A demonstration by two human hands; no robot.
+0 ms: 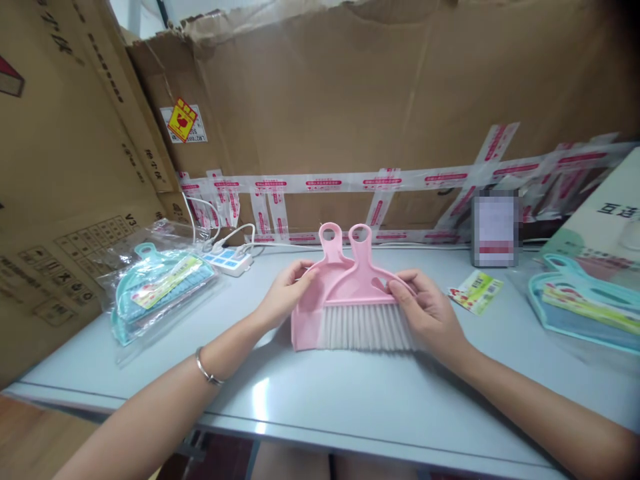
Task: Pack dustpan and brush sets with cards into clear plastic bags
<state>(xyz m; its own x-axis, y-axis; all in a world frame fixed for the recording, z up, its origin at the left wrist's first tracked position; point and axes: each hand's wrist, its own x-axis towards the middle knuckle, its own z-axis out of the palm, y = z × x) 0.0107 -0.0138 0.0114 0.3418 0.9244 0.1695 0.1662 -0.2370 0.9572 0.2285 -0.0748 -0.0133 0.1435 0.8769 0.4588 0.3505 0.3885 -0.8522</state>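
A pink dustpan [309, 313] and a pink hand brush [367, 283] with white bristles lie together at the middle of the grey table [350, 400], the brush resting on the pan with both ring handles pointing away from me. My left hand [286, 293] grips the pan's left edge, fingers curled around it. My right hand [425, 308] pinches the right end of the brush head, above the bristles.
A teal brush-and-dustpan set in a clear bag [155, 287] lies at the left. Another teal set [585, 303] sits at the right. A small printed label card [476, 291], a white power strip [227, 259] and a grey box [495, 228] stand near the cardboard walls.
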